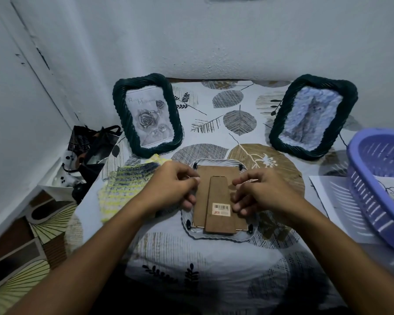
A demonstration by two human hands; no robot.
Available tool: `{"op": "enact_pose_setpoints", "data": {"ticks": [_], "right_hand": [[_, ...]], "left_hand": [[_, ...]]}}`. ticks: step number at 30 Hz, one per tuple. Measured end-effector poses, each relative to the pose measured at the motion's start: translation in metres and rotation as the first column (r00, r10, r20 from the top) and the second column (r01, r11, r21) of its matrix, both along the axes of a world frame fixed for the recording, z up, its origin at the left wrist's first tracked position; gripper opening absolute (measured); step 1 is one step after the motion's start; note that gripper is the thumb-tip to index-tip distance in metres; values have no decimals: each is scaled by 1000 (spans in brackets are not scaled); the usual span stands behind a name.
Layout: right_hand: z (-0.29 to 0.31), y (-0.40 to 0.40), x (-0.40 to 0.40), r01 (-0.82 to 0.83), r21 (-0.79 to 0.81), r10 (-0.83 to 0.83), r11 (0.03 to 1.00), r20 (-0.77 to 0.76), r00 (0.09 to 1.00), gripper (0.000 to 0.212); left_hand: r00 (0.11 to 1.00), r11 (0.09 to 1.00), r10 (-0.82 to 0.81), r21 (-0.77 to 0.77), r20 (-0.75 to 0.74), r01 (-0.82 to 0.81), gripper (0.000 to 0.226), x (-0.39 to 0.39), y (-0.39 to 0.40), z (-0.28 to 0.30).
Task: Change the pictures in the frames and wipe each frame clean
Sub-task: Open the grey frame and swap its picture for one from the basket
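Observation:
A clear-rimmed picture frame [216, 238] lies face down in the middle of the table, its brown backing board [201, 201] and stand with a barcode sticker facing up. My left hand [173, 189] pinches the board's left edge with curled fingers. My right hand [259, 192] pinches the right edge the same way. Two dark twisted-rim frames stand at the back: the left frame [146, 114] shows a rose print, the right frame [314, 117] shows a grey cat picture. A yellow and grey knitted cloth [125, 187] lies left of my left hand.
A purple plastic basket [382, 178] sits at the right edge, over a sheet of paper [341, 208] with a printed picture. Dark bags [89, 153] lie off the table's left side by the wall. A leaf-patterned cloth [237, 119] covers the table.

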State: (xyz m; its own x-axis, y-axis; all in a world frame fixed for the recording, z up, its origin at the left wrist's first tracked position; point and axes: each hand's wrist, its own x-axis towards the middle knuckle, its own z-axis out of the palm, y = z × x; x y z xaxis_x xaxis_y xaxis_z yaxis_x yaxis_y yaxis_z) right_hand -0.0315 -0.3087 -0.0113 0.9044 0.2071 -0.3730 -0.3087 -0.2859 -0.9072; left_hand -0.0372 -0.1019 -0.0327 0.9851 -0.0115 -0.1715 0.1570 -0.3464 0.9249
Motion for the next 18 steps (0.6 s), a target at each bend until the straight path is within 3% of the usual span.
{"op": "enact_pose_setpoints", "data": {"ticks": [6,18], "right_hand": [[-2,1,4,22,29,-21,999,-44,999,17],[-6,-4,9,87,205,-59,975,-139,989,18]], "left_hand": [[986,965,-58,-262,-159,15,10,-7,-11,8],[965,902,-32,-423,-259,-83,19,-3,-6,12]]}}
